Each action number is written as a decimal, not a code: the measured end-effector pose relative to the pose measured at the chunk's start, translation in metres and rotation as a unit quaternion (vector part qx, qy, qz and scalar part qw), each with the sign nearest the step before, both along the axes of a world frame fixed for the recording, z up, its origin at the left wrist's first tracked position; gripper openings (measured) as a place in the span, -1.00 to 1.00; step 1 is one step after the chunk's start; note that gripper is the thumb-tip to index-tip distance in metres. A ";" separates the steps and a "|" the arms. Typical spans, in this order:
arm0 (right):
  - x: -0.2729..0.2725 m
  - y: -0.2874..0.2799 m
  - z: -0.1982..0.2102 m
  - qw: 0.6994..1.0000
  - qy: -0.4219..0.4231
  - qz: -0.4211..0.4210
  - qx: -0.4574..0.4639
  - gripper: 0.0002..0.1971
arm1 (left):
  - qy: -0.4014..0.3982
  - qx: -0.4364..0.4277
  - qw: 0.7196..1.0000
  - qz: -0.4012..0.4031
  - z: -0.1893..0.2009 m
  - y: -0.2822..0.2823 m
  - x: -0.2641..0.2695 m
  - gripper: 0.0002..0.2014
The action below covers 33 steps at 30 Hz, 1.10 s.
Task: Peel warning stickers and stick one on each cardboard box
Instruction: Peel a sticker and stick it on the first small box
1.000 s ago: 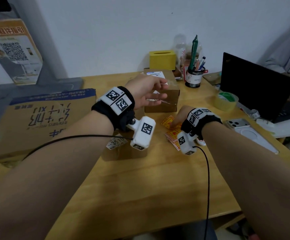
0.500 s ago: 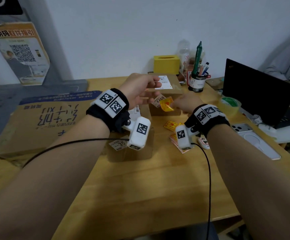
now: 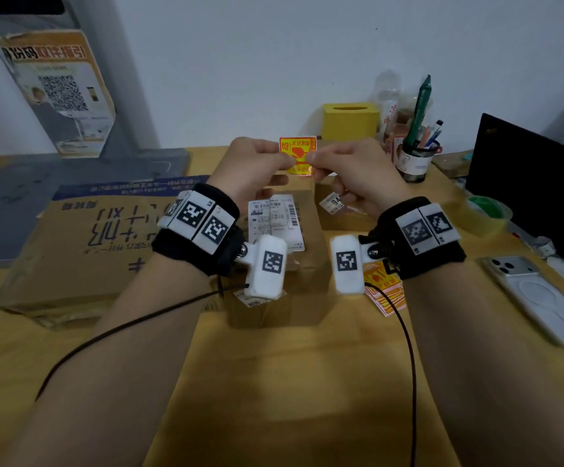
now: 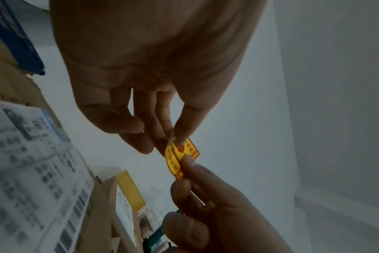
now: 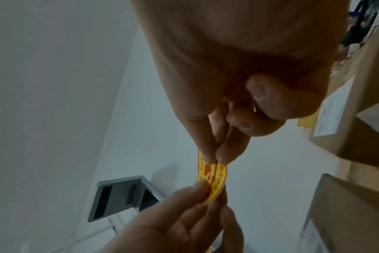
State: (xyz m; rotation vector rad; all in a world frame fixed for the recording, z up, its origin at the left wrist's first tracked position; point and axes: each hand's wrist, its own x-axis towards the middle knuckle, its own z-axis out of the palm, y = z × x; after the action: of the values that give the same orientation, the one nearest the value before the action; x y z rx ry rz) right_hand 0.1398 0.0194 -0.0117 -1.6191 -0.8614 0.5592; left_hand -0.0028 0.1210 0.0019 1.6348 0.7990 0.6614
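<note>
Left hand [image 3: 250, 166] and right hand [image 3: 351, 170] each pinch the warning sticker [image 3: 298, 155] by a side edge — light, flimsy, likely tacky — best peeled from a corner.

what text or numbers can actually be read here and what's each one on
"94": white tag on the rear small box; the rest is hidden by the right hand.
Red characters on the warning sticker pinched by both hands: too blurred.
Shipping label on the front box: barcodes, print too small.
Mirrored characters on the large flat carton: not legible.
Poster: QR code, headline blurred.
</note>
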 end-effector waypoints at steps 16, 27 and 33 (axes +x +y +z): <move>0.003 0.001 -0.003 0.997 0.007 0.074 -0.029 -0.84 | -0.011 0.004 0.999 0.036 0.002 0.005 -0.011 -0.70; -0.018 -0.023 0.017 0.998 -0.017 0.045 -0.028 -0.66 | 0.000 0.156 0.988 -0.006 0.015 -0.026 -0.027 -0.77; -0.032 -0.031 0.019 0.997 0.017 0.069 0.005 -0.67 | 0.013 0.113 0.993 -0.010 0.016 -0.038 -0.031 -0.87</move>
State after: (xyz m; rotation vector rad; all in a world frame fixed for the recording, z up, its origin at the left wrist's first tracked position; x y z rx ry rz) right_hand 0.1081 -0.0116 0.0075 -1.5445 -0.9548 0.6768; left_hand -0.0341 0.0827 0.0174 1.8566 0.7469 0.7394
